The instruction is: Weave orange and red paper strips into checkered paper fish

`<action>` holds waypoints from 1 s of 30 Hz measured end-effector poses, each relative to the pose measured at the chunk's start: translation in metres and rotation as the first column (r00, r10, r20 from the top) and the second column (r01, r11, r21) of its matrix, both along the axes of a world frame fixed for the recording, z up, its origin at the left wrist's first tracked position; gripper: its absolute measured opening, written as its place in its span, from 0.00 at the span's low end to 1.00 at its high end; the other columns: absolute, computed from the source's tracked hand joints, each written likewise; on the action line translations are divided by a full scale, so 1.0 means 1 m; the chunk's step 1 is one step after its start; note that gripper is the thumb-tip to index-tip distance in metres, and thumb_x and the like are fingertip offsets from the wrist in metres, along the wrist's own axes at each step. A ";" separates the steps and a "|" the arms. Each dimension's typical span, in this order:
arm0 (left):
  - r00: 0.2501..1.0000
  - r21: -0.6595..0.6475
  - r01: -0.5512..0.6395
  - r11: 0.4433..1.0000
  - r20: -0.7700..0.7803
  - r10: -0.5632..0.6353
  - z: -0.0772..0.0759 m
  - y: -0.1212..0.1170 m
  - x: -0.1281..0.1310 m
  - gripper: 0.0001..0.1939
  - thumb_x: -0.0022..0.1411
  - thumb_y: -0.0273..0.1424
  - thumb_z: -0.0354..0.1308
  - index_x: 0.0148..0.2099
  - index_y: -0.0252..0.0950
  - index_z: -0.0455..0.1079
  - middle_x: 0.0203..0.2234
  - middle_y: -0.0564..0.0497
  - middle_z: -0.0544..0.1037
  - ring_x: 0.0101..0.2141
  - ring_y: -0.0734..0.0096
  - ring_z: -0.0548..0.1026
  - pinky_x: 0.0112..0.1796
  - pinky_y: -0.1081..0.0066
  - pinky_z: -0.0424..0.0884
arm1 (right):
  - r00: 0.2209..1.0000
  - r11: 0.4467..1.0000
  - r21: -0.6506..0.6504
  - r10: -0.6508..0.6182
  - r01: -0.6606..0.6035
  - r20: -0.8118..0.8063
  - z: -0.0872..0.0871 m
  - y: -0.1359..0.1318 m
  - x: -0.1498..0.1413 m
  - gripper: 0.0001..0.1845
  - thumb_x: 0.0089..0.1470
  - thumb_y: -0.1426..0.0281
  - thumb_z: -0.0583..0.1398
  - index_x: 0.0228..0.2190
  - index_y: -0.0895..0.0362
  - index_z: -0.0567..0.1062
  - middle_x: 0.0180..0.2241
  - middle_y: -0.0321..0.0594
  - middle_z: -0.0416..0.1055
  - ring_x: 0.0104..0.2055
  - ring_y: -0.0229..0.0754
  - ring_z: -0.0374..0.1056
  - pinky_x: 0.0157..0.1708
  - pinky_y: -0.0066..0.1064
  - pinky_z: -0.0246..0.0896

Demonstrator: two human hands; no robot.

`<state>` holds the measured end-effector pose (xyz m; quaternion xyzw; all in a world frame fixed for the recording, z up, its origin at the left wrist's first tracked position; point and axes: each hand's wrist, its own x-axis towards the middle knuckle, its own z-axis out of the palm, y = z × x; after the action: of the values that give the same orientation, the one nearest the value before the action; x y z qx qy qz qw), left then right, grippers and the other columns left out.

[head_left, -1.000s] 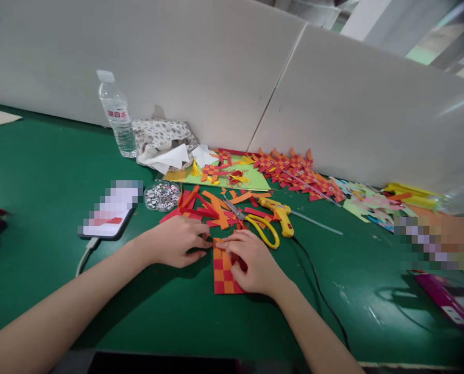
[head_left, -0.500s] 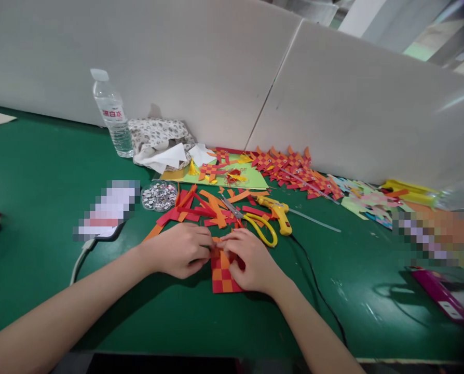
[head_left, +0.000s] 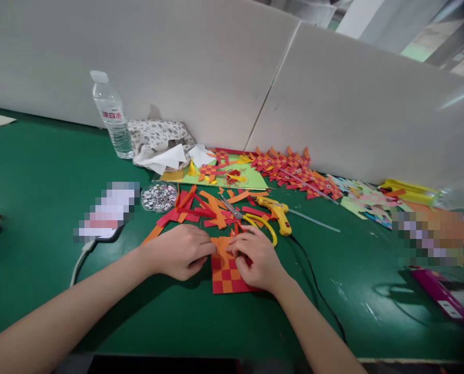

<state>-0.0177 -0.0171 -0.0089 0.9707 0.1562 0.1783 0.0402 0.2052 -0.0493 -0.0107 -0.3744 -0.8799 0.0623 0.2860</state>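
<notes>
A checkered red-and-orange woven paper square (head_left: 227,278) lies flat on the green table in front of me. My left hand (head_left: 187,252) is closed, its fingertips pinching at the square's upper left edge. Over the right part of the square rests my right hand (head_left: 257,259), with bent fingers closed on the weave near its top. That hand covers much of the square's right side. Just beyond my hands lie loose red and orange paper strips (head_left: 206,205) and yellow-handled scissors (head_left: 273,234), their handle partly behind my right hand.
A yellow glue gun (head_left: 281,214) with a black cord lies right of the scissors. Behind are a pile of woven paper fish (head_left: 294,169), a tissue pouch (head_left: 160,137) and a water bottle (head_left: 113,117). A dish of googly eyes (head_left: 159,197) and a phone (head_left: 111,208) are at left.
My right hand has shifted slightly right, away from my left fingertips, uncovering more of the square's middle. My left hand stays almost in place.
</notes>
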 end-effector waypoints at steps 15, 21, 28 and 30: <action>0.989 -0.014 0.055 0.998 -0.140 -0.056 -0.004 0.001 -0.001 0.21 0.57 0.23 0.47 0.54 0.36 0.65 0.39 0.45 0.74 0.40 0.61 0.71 0.38 0.65 0.68 | 0.963 0.989 0.067 -0.113 0.133 -0.246 0.011 0.002 0.022 0.11 0.45 0.82 0.52 0.22 0.54 0.65 0.26 0.37 0.75 0.31 0.40 0.70 0.38 0.36 0.63; 0.986 0.019 0.043 0.999 -0.162 -0.039 -0.002 0.000 -0.001 0.20 0.59 0.24 0.47 0.52 0.37 0.66 0.36 0.45 0.74 0.36 0.62 0.71 0.33 0.67 0.67 | 1.000 0.999 0.037 0.015 -0.016 0.024 0.007 -0.034 0.036 0.13 0.47 0.83 0.50 0.29 0.55 0.68 0.33 0.38 0.77 0.34 0.38 0.72 0.46 0.39 0.63; 0.992 0.006 0.051 0.999 -0.115 -0.050 -0.004 -0.001 0.001 0.19 0.58 0.24 0.48 0.52 0.36 0.66 0.35 0.45 0.74 0.35 0.63 0.71 0.34 0.66 0.68 | 0.988 0.997 0.073 0.015 -0.027 0.151 -0.002 -0.050 0.035 0.16 0.50 0.83 0.49 0.35 0.56 0.69 0.39 0.41 0.77 0.43 0.40 0.72 0.49 0.41 0.63; 0.993 0.001 0.046 0.999 -0.105 -0.046 -0.004 -0.002 0.002 0.18 0.60 0.25 0.47 0.51 0.36 0.67 0.34 0.45 0.74 0.35 0.63 0.71 0.34 0.66 0.68 | 0.991 0.997 0.082 -0.007 -0.004 0.133 -0.004 -0.050 0.034 0.16 0.49 0.83 0.49 0.35 0.56 0.69 0.38 0.42 0.77 0.42 0.40 0.72 0.48 0.40 0.64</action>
<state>-0.0161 -0.0192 -0.0124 0.9822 0.1353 0.1262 0.0341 0.2392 -0.0994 -0.0150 -0.3664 -0.8984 0.0008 0.2420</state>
